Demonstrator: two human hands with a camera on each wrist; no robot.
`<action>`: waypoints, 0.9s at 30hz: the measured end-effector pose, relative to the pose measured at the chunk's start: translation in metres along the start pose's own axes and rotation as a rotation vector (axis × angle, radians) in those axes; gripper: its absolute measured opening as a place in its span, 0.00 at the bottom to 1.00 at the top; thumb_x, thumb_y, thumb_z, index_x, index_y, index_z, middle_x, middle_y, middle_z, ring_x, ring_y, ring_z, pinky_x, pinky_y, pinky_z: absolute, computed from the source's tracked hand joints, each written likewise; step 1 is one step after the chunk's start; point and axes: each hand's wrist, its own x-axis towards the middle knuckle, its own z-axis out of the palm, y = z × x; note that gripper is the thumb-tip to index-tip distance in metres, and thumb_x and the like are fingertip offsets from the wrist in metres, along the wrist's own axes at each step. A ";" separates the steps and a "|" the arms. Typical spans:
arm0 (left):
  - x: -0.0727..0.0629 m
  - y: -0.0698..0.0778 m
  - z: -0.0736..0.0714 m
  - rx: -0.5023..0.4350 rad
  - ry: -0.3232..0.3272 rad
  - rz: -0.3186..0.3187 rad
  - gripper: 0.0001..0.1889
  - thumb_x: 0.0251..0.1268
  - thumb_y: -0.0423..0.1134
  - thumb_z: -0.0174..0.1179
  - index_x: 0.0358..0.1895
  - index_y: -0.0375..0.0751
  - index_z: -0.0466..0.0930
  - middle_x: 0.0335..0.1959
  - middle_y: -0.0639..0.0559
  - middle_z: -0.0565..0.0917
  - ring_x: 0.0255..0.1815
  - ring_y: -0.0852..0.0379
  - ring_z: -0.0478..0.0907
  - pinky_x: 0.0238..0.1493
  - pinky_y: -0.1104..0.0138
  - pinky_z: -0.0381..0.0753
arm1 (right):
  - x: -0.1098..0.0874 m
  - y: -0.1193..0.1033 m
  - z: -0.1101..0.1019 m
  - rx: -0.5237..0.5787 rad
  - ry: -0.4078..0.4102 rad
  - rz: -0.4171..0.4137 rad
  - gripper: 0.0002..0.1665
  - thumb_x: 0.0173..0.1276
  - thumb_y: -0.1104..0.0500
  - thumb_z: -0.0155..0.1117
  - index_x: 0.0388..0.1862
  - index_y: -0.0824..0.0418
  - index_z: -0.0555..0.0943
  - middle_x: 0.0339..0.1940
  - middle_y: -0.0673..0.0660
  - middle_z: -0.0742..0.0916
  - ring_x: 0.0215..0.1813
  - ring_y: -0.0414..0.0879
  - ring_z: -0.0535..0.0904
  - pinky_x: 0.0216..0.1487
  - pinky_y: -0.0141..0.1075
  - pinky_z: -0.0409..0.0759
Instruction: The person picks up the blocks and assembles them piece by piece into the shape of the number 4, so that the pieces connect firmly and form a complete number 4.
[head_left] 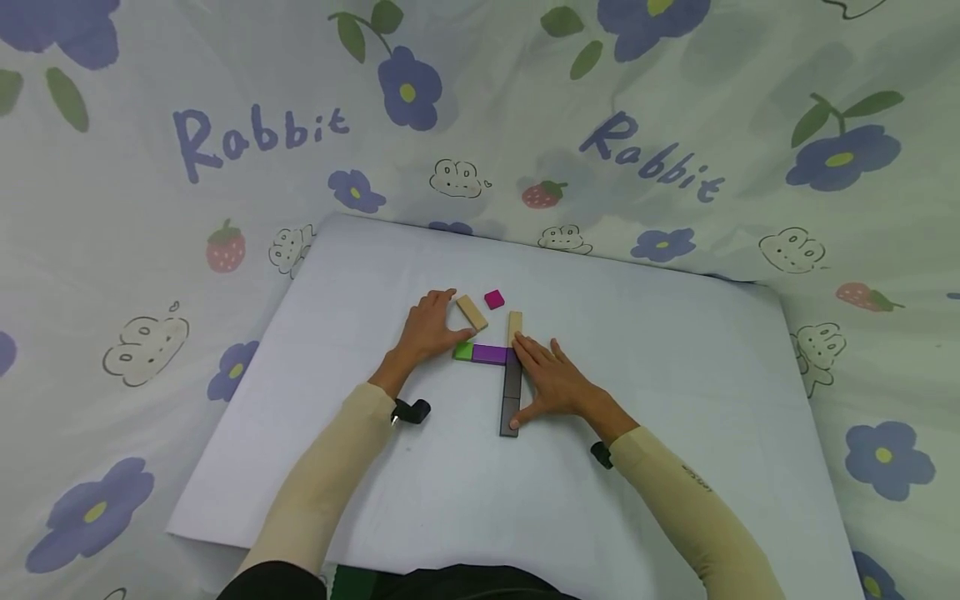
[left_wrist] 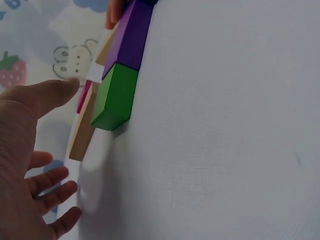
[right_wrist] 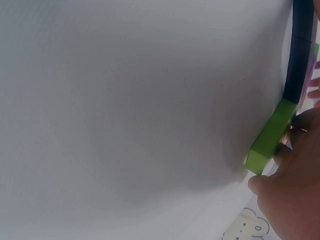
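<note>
My left hand (head_left: 429, 327) is spread beside a green block (head_left: 463, 351), its thumb tip close to the block's upper side. In the left wrist view nothing lies between its fingers. The green block meets a purple block (head_left: 489, 355), which runs up to a column of two dark grey blocks (head_left: 512, 396). A tan block (head_left: 514, 323) continues the column at the far end. My right hand (head_left: 558, 382) lies along the column, fingertips at the tan block and thumb on the nearer grey block. The right wrist view shows a green face (right_wrist: 272, 132) at the column's end.
Beyond the purple block, a loose tan block (head_left: 472, 312) lies slantwise near my left fingers. A small magenta block (head_left: 494, 299) sits just past it. All are on a white tabletop (head_left: 660, 358), with a printed cloth (head_left: 487, 108) hanging behind.
</note>
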 end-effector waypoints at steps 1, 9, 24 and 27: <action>0.002 0.000 0.000 0.011 -0.005 -0.004 0.48 0.60 0.61 0.68 0.76 0.35 0.60 0.71 0.35 0.67 0.72 0.39 0.63 0.71 0.45 0.62 | 0.000 0.000 0.000 -0.001 0.000 0.000 0.90 0.37 0.14 0.68 0.84 0.60 0.39 0.85 0.56 0.45 0.84 0.53 0.42 0.78 0.59 0.36; 0.013 0.005 -0.001 0.095 -0.054 -0.032 0.50 0.58 0.64 0.69 0.75 0.34 0.62 0.71 0.35 0.67 0.71 0.39 0.63 0.69 0.44 0.63 | 0.000 -0.001 0.000 -0.004 -0.004 0.003 0.90 0.36 0.13 0.68 0.84 0.60 0.39 0.85 0.56 0.44 0.84 0.53 0.42 0.78 0.58 0.35; 0.026 0.012 -0.001 0.200 -0.105 -0.046 0.48 0.55 0.64 0.69 0.71 0.33 0.68 0.68 0.36 0.70 0.68 0.39 0.65 0.67 0.44 0.65 | -0.001 -0.001 0.001 0.009 -0.005 0.007 0.90 0.37 0.14 0.69 0.84 0.60 0.39 0.85 0.56 0.44 0.84 0.52 0.41 0.78 0.58 0.35; 0.027 0.012 -0.001 0.200 -0.106 -0.040 0.46 0.56 0.63 0.69 0.70 0.33 0.69 0.67 0.36 0.71 0.67 0.39 0.66 0.67 0.44 0.65 | 0.000 -0.001 0.001 0.007 -0.001 0.005 0.90 0.36 0.14 0.69 0.84 0.60 0.39 0.85 0.56 0.44 0.84 0.52 0.42 0.78 0.59 0.35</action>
